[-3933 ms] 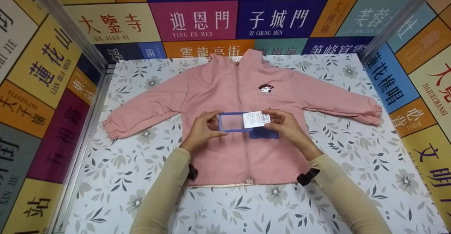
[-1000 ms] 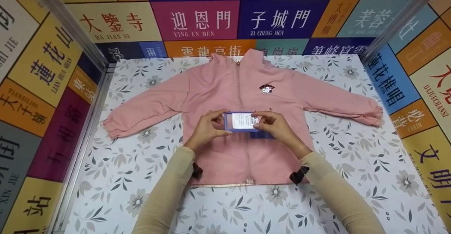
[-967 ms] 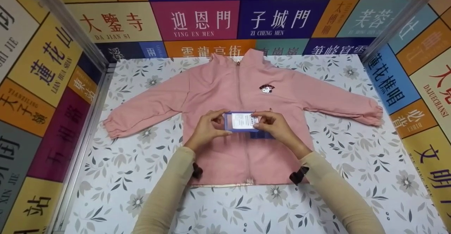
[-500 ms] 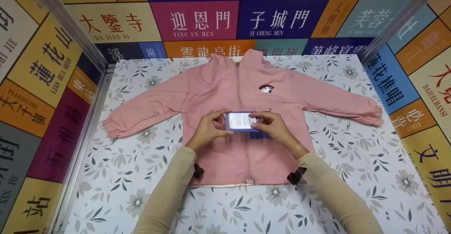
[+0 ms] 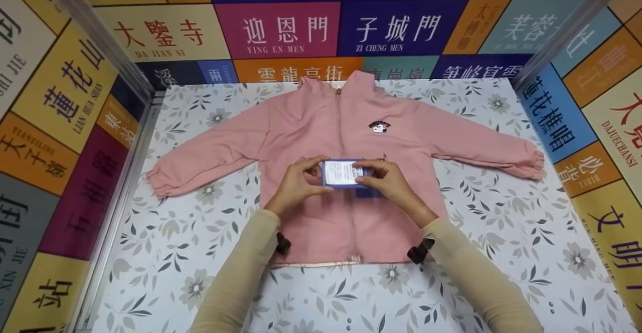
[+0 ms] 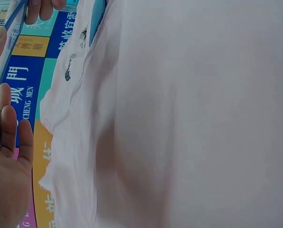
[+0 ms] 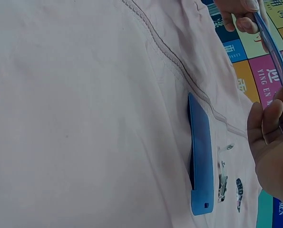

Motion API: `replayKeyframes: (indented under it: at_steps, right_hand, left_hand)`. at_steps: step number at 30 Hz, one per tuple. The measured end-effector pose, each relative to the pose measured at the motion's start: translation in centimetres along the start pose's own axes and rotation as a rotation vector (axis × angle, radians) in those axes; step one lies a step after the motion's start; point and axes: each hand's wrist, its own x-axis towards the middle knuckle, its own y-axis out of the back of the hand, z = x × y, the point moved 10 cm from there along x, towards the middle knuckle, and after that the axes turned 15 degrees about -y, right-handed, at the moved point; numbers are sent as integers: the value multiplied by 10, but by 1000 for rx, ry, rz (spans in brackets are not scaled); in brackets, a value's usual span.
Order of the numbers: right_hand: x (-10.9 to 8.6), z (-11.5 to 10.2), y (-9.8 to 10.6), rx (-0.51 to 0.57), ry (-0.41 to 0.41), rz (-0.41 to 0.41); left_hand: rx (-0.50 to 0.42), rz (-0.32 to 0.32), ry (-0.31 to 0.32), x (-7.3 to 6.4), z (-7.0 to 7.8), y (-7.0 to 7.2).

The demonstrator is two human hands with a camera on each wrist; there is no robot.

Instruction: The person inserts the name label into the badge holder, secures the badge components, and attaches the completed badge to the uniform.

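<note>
A clear card holder with a blue rim point(image 5: 346, 187) is held level above a pink zip jacket point(image 5: 301, 132). My left hand point(image 5: 296, 185) grips its left end between thumb and fingers. Inside the rim sits a white printed card point(image 5: 337, 172), and my right hand point(image 5: 388, 181) pinches the right end of the card; whether those fingers also hold the rim is hidden. Below them a blue flat case piece point(image 7: 203, 156) lies on the jacket front, partly covered by the right hand in the head view. Both hands show at the edges of the wrist views.
The jacket lies spread with both sleeves out on a white leaf-patterned tabletop point(image 5: 175, 253). Panels with coloured Chinese signs point(image 5: 283, 29) stand behind and on both sides. A small cartoon badge point(image 5: 378, 126) is on the jacket's chest.
The white card has slid left into the blue-rimmed holder, from sticking out at the right to filling most of it. My right hand has moved left with it; the left hand shifted slightly right.
</note>
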Motion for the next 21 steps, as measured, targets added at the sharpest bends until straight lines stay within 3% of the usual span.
replayKeyframes:
  at_steps: [8,21]
  right_hand:
    - [-1,1,1,38,-8,-8]
    - [-4,-3,9,14,15,12]
  left_hand:
    - [-18,13,16,-1,-2,1]
    - [-39,24,24,-1,0,4]
